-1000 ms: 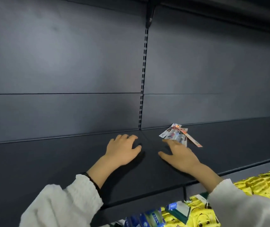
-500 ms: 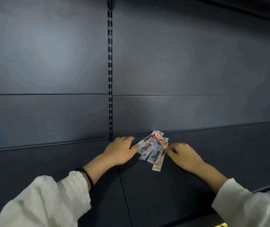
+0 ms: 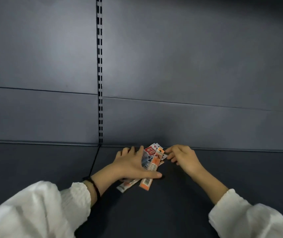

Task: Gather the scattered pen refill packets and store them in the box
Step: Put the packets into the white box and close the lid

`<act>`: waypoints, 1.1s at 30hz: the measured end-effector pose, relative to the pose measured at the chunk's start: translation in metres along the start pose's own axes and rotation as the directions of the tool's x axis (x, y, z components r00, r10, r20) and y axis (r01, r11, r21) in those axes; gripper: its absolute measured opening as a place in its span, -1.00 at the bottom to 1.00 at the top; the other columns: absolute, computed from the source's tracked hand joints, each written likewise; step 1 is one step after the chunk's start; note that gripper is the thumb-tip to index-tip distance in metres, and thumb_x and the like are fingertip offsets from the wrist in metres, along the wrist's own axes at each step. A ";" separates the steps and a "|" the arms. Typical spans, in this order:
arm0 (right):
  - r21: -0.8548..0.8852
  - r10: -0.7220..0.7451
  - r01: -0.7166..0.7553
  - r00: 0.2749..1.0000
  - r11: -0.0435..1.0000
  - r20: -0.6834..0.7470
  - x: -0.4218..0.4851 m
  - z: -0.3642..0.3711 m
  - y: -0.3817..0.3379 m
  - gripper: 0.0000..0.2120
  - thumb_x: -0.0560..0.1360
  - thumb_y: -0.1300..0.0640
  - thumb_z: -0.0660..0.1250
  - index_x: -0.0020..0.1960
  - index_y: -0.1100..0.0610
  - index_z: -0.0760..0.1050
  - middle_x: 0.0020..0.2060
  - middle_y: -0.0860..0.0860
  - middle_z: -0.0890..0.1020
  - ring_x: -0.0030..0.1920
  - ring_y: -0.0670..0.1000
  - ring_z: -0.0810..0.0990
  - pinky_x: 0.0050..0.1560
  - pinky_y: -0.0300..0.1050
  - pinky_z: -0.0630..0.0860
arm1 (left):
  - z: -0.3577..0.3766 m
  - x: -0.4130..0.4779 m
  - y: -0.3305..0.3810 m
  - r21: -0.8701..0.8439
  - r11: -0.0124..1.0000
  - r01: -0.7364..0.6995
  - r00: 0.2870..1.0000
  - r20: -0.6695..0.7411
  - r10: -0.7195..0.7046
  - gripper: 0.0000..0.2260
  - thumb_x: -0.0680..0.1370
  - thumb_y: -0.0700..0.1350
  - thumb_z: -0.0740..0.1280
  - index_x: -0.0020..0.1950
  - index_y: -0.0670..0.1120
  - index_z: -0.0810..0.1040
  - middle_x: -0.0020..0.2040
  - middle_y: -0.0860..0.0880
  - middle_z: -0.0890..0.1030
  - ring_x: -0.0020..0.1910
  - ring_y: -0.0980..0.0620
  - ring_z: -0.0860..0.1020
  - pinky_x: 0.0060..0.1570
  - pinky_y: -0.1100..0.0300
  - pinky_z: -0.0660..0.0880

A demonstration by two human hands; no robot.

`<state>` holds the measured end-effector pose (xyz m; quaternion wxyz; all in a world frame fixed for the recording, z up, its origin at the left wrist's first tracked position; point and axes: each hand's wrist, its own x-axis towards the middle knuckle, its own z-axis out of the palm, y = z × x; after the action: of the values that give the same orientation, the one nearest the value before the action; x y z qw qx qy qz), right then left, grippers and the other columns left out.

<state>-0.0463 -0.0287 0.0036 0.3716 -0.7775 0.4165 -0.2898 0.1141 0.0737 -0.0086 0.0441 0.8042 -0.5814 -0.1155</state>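
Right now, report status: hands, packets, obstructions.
Left hand flat, pressing refill packets on shelf. Right hand pinching the pile's far end. Box not in view; nothing blocking.

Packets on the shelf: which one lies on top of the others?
The orange packet. It is long and narrow and lies over the white-and-red packets, with the thumb of the left hand across it.

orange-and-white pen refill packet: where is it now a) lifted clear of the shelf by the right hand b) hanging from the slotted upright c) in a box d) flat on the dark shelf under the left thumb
d: the long orange-and-white pen refill packet lies on the dark grey shelf, the left hand laying its thumb across it.
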 end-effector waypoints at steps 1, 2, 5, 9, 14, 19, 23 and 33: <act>0.014 -0.011 0.011 1.000 1.000 0.005 0.004 -0.001 0.004 -0.71 0.58 0.22 0.10 -0.07 0.14 0.61 -0.20 0.07 0.65 -0.25 -0.03 0.55 -0.32 -0.31 0.40 | 0.000 0.000 0.004 0.010 1.000 0.009 1.000 -0.007 -0.009 0.10 0.28 0.55 0.19 0.58 -0.01 -0.19 0.60 -0.09 -0.02 0.55 -0.15 -0.05 0.45 -0.10 -0.01; 0.032 -0.022 0.022 1.000 0.999 0.010 0.009 -0.001 0.008 -0.71 0.58 0.22 0.11 -0.06 0.14 0.61 -0.19 0.07 0.65 -0.26 -0.04 0.55 -0.35 -0.35 0.40 | -0.001 -0.001 0.005 0.001 1.000 0.016 1.000 -0.026 -0.016 0.09 0.30 0.51 0.24 0.58 -0.02 -0.17 0.59 -0.08 0.04 0.54 -0.14 -0.01 0.45 -0.09 0.03; 0.100 -0.029 0.028 0.999 0.995 0.013 0.016 -0.003 0.015 -0.71 0.58 0.21 0.11 -0.05 0.13 0.62 -0.19 0.05 0.65 -0.25 -0.06 0.56 -0.35 -0.36 0.40 | -0.003 -0.001 -0.006 -0.144 0.990 -0.004 0.991 -0.129 -0.015 -0.04 0.34 0.33 0.41 0.57 0.01 0.03 0.50 -0.02 0.31 0.48 -0.06 0.21 0.40 -0.04 0.25; 0.104 -0.063 0.064 0.998 0.993 -0.009 0.016 0.000 0.021 -0.73 0.57 0.19 0.13 -0.06 0.10 0.62 -0.20 -0.01 0.65 -0.19 -0.05 0.57 -0.16 -0.19 0.46 | -0.003 -0.002 -0.020 -0.399 0.910 -0.114 0.976 -0.215 0.028 -0.30 0.35 0.03 0.54 0.43 0.18 0.35 0.12 0.17 0.58 0.12 0.18 0.53 0.19 0.15 0.46; 0.096 -0.070 0.069 0.998 0.993 0.003 0.012 0.007 0.016 -0.75 0.58 0.16 0.14 0.11 0.09 0.58 -0.05 -0.02 0.63 0.01 -0.01 0.58 0.09 -0.13 0.47 | -0.010 -0.005 -0.011 -0.332 0.938 -0.102 0.973 -0.229 0.025 -0.34 0.38 -0.08 0.53 0.43 0.04 0.38 -0.05 0.12 0.59 -0.12 0.18 0.55 -0.19 0.31 0.43; 0.214 -0.005 0.008 1.000 0.977 -0.013 0.009 0.011 0.013 -0.79 0.57 0.14 0.19 0.14 0.05 0.53 0.03 0.03 0.63 0.01 0.03 0.59 0.05 -0.11 0.48 | -0.009 -0.005 -0.006 -0.215 0.973 -0.083 0.971 -0.239 0.030 -0.46 0.43 -0.12 0.45 0.40 -0.06 0.45 0.15 -0.08 0.63 0.01 -0.01 0.61 -0.06 0.14 0.55; 0.512 0.081 -0.097 0.995 0.853 0.054 0.004 0.012 0.003 -0.63 0.58 0.06 0.24 0.35 0.12 0.33 0.11 0.04 0.55 -0.03 0.00 0.59 -0.09 -0.15 0.54 | -0.015 -0.008 -0.010 -0.425 0.899 -0.105 0.950 -0.310 -0.035 -0.67 0.41 -0.10 0.49 0.17 -0.04 0.65 -0.03 0.00 0.70 -0.11 0.09 0.64 -0.16 0.21 0.57; 0.791 -0.162 -0.118 0.950 0.600 0.265 0.008 0.018 -0.051 -0.45 0.44 -0.16 0.27 0.31 0.15 0.48 0.14 0.15 0.65 0.16 0.10 0.62 0.22 0.01 0.51 | -0.019 -0.023 -0.003 -0.950 0.257 -0.175 0.984 -0.179 0.010 -0.83 0.49 -0.18 0.43 0.07 -0.15 0.62 -0.05 -0.10 0.72 -0.12 -0.01 0.69 -0.06 0.07 0.60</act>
<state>-0.0063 -0.0105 0.0367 0.7364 -0.5693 0.1692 -0.3241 0.1144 0.0948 0.0125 0.5689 0.5824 -0.4334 -0.3865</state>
